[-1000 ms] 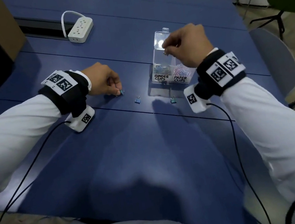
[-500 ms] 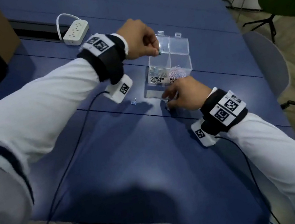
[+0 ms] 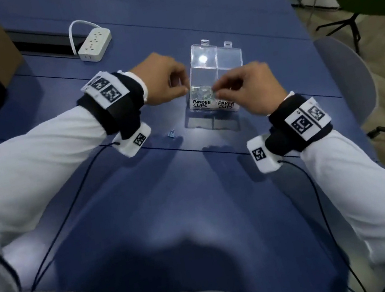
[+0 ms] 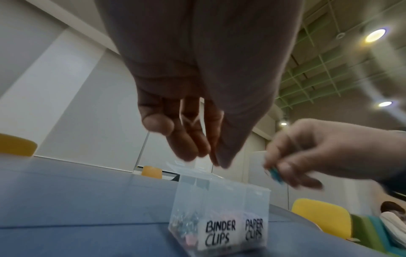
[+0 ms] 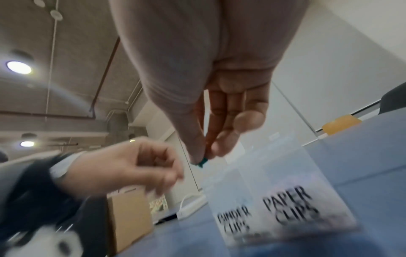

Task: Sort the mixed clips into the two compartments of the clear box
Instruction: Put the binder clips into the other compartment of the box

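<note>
- 2 hands hover over the clear box (image 3: pixel 215 75) on the blue table (image 3: pixel 170 200).
- Left hand (image 3: pixel 162 79), just left of the box: fingers loosely curled, holding nothing.
- 1 loose clip (image 3: pixel 172 134) lies on the table below that hand, near the box.
- Right hand (image 3: pixel 251 90) pinches a teal binder clip (image 5: pixel 202 162) above the box's front edge.

Bright ceiling spots, glare on the clear box (image 3: pixel 203 59), motion-blurred wrist views (edges bowed).
</note>
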